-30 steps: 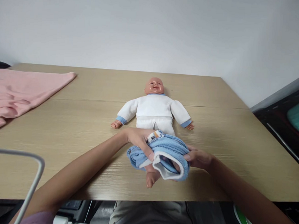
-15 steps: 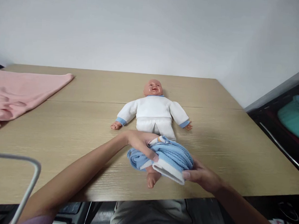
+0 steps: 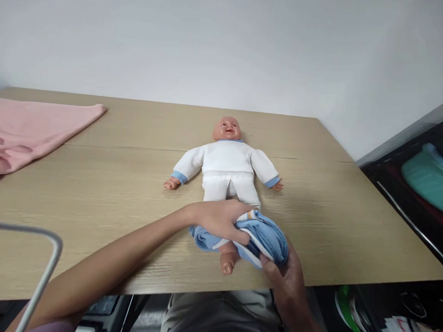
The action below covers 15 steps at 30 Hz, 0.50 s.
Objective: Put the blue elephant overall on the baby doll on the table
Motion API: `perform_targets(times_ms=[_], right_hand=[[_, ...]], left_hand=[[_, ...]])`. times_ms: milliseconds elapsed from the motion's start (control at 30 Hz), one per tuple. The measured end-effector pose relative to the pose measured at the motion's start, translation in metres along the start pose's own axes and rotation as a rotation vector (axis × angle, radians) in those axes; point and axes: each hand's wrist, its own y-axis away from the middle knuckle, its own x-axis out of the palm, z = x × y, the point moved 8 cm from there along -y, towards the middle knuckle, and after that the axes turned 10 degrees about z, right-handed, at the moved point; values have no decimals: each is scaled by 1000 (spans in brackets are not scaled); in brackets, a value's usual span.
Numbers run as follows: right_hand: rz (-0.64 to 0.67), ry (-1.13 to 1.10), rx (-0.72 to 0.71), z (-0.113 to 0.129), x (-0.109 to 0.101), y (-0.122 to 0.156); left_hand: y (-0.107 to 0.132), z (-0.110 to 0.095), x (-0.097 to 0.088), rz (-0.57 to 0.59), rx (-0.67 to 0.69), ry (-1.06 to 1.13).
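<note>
At lower centre, the left hand (image 3: 222, 220) is clamping the blue garment (image 3: 269, 233) between thumb and fingers. The doll (image 3: 229, 156) is lying face-up, head pointing to upper centre. The garment is slanting lengthwise down rightward; the right hand (image 3: 289, 276) is gripping its right end, fingers mostly hidden.
</note>
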Motion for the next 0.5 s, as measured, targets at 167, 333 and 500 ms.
perform_targets(times_ms=[167, 333, 500], right_hand=[[-183, 180, -94, -20, 7, 16], [-480, 616, -398, 22, 9, 38], [-479, 814, -568, 47, 26, 50]], left_hand=[[0, -10, 1, -50, -156, -240], [0, -15, 5, -55, -271, -365], [0, -15, 13, -54, -305, -380]])
